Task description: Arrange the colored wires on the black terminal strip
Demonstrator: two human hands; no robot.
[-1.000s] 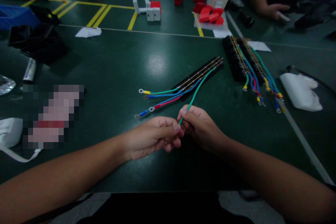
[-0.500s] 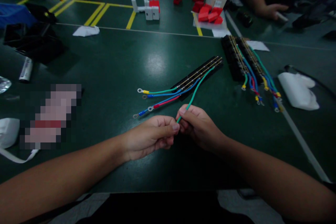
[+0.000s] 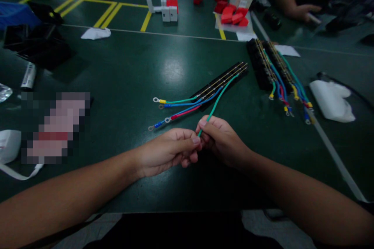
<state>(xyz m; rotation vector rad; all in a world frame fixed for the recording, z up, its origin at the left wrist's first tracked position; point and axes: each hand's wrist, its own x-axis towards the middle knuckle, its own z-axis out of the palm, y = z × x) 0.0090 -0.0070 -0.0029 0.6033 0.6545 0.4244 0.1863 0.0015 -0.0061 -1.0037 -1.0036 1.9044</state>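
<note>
A long green wire (image 3: 217,100) runs from the far end of a black strip with brass-coloured rails (image 3: 224,81) down into both my hands. My right hand (image 3: 220,140) pinches it between thumb and fingers. Just beside it, my left hand (image 3: 172,149) is closed on the wire's near end, which its fingers hide. From the strip's near end spread a short green wire (image 3: 181,101) with a yellow-sleeved ring terminal, blue wires (image 3: 182,105) with blue sleeves, and a red wire (image 3: 188,113) with a red sleeve; these lie on the table.
Two similar wired strips (image 3: 264,66) lie at the right, near a white adapter (image 3: 331,99). At left are a pixelated phone-like object (image 3: 58,128), a white charger (image 3: 10,146) and black bins (image 3: 35,44). Red parts (image 3: 233,16) and white blocks (image 3: 169,13) stand further back. A co-worker's hand (image 3: 306,12) shows at upper right.
My left hand has shifted slightly to the right along the green wire, its lower fingers spreading a little. My right hand keeps nearly the same place.
</note>
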